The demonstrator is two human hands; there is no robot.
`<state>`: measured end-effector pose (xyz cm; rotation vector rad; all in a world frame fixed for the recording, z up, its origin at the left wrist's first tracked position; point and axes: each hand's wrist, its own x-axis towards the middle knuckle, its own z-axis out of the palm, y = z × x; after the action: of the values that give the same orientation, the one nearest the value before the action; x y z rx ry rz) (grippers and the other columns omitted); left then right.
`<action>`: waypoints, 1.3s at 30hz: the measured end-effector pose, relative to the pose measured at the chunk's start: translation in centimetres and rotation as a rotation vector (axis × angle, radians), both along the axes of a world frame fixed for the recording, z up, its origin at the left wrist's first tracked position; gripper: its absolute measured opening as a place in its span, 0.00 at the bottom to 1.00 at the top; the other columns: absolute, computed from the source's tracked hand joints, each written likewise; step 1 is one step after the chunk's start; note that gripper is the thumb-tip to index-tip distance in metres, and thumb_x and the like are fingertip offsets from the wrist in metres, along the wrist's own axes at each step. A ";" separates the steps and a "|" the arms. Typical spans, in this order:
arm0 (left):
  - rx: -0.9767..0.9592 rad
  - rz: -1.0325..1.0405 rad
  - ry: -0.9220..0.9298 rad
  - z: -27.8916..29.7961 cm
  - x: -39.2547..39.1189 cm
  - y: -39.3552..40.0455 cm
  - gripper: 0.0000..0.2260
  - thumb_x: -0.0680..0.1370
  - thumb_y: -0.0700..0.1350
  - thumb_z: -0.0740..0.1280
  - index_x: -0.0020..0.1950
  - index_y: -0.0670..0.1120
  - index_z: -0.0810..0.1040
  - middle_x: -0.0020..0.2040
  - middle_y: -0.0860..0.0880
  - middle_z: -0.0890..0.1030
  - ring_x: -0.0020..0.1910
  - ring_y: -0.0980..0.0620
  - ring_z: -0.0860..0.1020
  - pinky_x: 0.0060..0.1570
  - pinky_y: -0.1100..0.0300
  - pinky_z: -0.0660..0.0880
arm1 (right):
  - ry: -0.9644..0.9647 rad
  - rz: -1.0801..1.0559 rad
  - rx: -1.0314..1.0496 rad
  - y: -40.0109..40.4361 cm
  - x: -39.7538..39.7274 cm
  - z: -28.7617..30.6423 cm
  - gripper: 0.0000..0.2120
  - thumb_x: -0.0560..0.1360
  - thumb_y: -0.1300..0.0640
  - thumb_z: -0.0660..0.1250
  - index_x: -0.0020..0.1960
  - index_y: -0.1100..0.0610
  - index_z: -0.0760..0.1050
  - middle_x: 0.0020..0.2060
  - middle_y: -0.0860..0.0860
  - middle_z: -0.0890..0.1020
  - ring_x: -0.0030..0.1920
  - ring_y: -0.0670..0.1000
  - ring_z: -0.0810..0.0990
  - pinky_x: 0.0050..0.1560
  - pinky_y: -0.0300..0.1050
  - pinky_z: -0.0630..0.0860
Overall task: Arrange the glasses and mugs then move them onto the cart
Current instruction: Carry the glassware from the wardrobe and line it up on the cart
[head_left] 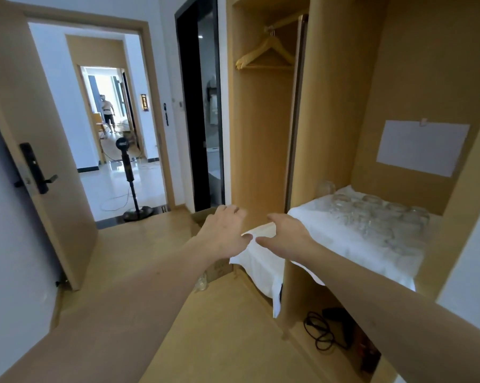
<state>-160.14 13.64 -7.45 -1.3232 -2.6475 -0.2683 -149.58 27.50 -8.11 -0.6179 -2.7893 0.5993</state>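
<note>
Several clear glasses (377, 217) stand close together on a white cloth (324, 239) that covers a shelf in the wooden wardrobe. One taller glass (326, 187) stands at the shelf's back left corner. My left hand (225, 233) and my right hand (285, 233) both reach forward with fingers spread, side by side, left of the shelf and above the cloth's hanging corner. Neither hand holds anything. A clear glass item (201, 283) lies on the floor beside a cardboard box (216, 269), partly hidden by my left arm. No cart is in view.
An open door (36, 150) stands at the left, with a standing fan (131, 175) in the doorway. A person (108, 111) stands far off in a room beyond. Hangers (266, 55) hang in the wardrobe. Black cables (321, 330) lie under the shelf. White paper (421, 147) is stuck on the back panel.
</note>
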 end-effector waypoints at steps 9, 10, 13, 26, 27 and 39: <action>-0.043 -0.087 0.055 0.6 -6.6 11.4 0.26 0.81 0.57 0.64 0.75 0.46 0.67 0.72 0.46 0.69 0.71 0.43 0.66 0.66 0.45 0.71 | 0.038 -0.095 -0.005 9.9 -5.0 0.9 0.24 0.79 0.45 0.67 0.70 0.55 0.72 0.66 0.53 0.78 0.64 0.55 0.76 0.58 0.46 0.73; -0.045 -0.105 0.059 0.6 -7.4 13.1 0.27 0.81 0.57 0.64 0.75 0.46 0.66 0.73 0.46 0.69 0.72 0.43 0.66 0.67 0.45 0.71 | 0.045 -0.116 -0.013 11.4 -5.7 0.9 0.25 0.78 0.44 0.68 0.71 0.54 0.71 0.66 0.53 0.77 0.64 0.55 0.76 0.59 0.46 0.73; -0.040 -0.152 0.071 0.6 -9.6 17.9 0.27 0.81 0.58 0.64 0.75 0.46 0.67 0.73 0.45 0.69 0.72 0.43 0.66 0.67 0.44 0.71 | 0.039 -0.173 -0.036 16.0 -7.4 0.6 0.27 0.77 0.44 0.69 0.72 0.55 0.70 0.67 0.54 0.77 0.66 0.56 0.74 0.62 0.49 0.74; -0.057 -0.345 -0.002 -2.2 -15.7 33.4 0.25 0.80 0.55 0.66 0.73 0.45 0.69 0.70 0.46 0.71 0.69 0.44 0.68 0.65 0.46 0.72 | -0.045 -0.355 -0.035 30.3 -11.5 -1.7 0.25 0.78 0.47 0.68 0.71 0.55 0.71 0.65 0.53 0.79 0.65 0.55 0.76 0.61 0.45 0.72; -0.059 -0.363 -0.002 -2.4 -16.2 34.3 0.25 0.80 0.55 0.65 0.73 0.45 0.69 0.69 0.46 0.72 0.69 0.44 0.68 0.65 0.46 0.72 | -0.038 -0.370 -0.048 31.0 -11.8 -2.0 0.27 0.77 0.46 0.69 0.72 0.56 0.70 0.66 0.53 0.78 0.66 0.55 0.75 0.62 0.45 0.72; -0.070 -0.684 -0.051 -3.4 -22.6 47.1 0.27 0.80 0.55 0.66 0.77 0.48 0.67 0.69 0.46 0.73 0.66 0.44 0.71 0.62 0.53 0.73 | -0.093 -0.645 -0.075 39.0 -13.9 -3.5 0.24 0.75 0.44 0.69 0.67 0.54 0.75 0.62 0.51 0.79 0.64 0.54 0.77 0.61 0.44 0.73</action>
<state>-182.74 60.77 -10.82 -2.2317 -2.1562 -0.2924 -163.44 66.50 -11.64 -1.5007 -2.4269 0.5358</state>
